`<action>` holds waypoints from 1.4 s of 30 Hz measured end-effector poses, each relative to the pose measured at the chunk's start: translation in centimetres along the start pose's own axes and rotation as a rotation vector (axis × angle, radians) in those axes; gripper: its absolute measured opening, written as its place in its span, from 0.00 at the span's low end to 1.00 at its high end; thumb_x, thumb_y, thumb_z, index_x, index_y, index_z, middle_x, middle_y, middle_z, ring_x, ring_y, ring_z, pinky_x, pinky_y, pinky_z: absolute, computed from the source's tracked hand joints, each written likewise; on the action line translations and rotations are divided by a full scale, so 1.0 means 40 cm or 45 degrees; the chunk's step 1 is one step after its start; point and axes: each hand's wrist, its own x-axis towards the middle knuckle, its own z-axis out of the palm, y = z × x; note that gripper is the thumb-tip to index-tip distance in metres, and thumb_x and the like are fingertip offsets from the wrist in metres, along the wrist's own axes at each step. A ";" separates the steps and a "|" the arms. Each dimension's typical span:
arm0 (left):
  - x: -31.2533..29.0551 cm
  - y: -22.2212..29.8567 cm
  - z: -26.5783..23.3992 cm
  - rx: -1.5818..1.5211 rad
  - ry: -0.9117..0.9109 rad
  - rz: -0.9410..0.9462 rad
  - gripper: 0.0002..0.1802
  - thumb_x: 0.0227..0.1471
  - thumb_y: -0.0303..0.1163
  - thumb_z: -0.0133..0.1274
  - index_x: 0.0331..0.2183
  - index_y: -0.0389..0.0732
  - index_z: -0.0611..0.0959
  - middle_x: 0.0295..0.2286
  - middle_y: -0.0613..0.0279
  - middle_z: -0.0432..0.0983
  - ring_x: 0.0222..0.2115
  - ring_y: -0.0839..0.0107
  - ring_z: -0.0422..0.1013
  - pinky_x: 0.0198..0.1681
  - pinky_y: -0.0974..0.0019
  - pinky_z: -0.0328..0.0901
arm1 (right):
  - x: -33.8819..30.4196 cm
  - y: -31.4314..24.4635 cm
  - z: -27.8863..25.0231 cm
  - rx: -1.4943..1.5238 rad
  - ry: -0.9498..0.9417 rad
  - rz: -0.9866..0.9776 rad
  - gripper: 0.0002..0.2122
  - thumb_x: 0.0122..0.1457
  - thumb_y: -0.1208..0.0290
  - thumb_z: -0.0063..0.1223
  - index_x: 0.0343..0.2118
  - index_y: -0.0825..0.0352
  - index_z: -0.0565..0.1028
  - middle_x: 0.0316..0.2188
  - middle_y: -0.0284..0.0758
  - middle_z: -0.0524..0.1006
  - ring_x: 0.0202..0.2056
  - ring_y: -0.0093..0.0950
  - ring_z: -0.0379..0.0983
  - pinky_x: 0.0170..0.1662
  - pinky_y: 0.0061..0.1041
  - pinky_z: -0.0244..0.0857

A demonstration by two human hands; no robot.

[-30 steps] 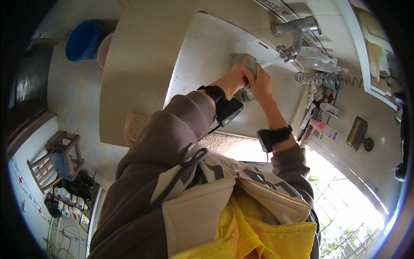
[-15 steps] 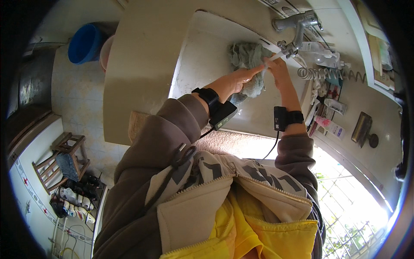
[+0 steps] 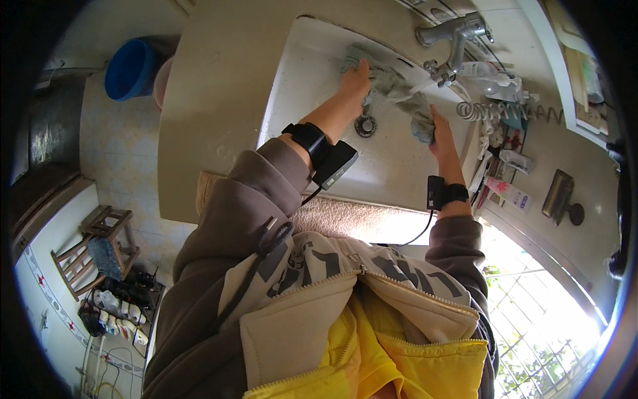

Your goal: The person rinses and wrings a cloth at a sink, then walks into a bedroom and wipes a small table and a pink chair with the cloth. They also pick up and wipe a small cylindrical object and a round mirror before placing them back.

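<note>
A wet grey-green cloth point(image 3: 389, 83) is stretched above the white sink point(image 3: 312, 73). My left hand point(image 3: 355, 85) is closed around its left part. On the other side, my right hand point(image 3: 441, 135) grips its right end, which hangs in a small bunch. Water runs from the metal faucet point(image 3: 460, 50) onto the cloth between my hands. Below the cloth, near my left hand, the round drain point(image 3: 365, 126) shows. Some of my fingers are hidden behind the fabric.
Bottles point(image 3: 488, 80) and a coiled hose point(image 3: 475, 112) sit right of the faucet. Tubes point(image 3: 508, 193) lie along the right ledge. A wide counter point(image 3: 219, 100) borders the sink's left. On the floor stand a blue bucket point(image 3: 129, 70) and a wooden chair point(image 3: 100, 249).
My hands were close together at the bunched cloth under the water. Now they are apart, the left farther left and the right lower, with the cloth spread between them and the drain uncovered.
</note>
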 end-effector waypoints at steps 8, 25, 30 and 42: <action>-0.036 -0.038 0.009 -1.232 -0.145 -0.446 0.17 0.62 0.41 0.40 0.43 0.37 0.70 0.39 0.57 0.69 0.35 0.67 0.67 0.37 0.61 0.69 | -0.009 -0.046 0.090 0.423 -0.245 -0.240 0.22 0.60 0.57 0.53 0.50 0.68 0.69 0.40 0.38 0.75 0.35 0.31 0.74 0.35 0.31 0.72; -0.041 -0.090 0.066 -0.376 -0.274 -0.329 0.22 0.51 0.42 0.52 0.42 0.35 0.73 0.35 0.59 0.69 0.34 0.66 0.67 0.31 0.61 0.62 | -0.001 0.026 0.222 0.438 -0.005 -0.055 0.26 0.55 0.67 0.60 0.56 0.64 0.65 0.47 0.37 0.72 0.47 0.29 0.71 0.44 0.28 0.69; -0.070 -0.079 0.026 -0.219 0.147 -0.413 0.21 0.50 0.41 0.55 0.42 0.37 0.73 0.38 0.58 0.71 0.34 0.66 0.70 0.29 0.59 0.64 | -0.036 0.001 0.149 0.260 0.040 -0.317 0.21 0.59 0.79 0.50 0.55 0.62 0.66 0.49 0.39 0.71 0.48 0.34 0.71 0.50 0.35 0.70; -0.019 -0.159 0.079 -0.608 -0.532 -0.319 0.24 0.57 0.47 0.48 0.46 0.38 0.72 0.43 0.55 0.72 0.41 0.65 0.72 0.43 0.62 0.70 | -0.081 0.007 0.252 -1.152 0.150 -0.585 0.12 0.64 0.62 0.47 0.44 0.64 0.70 0.38 0.39 0.70 0.38 0.26 0.67 0.40 0.25 0.65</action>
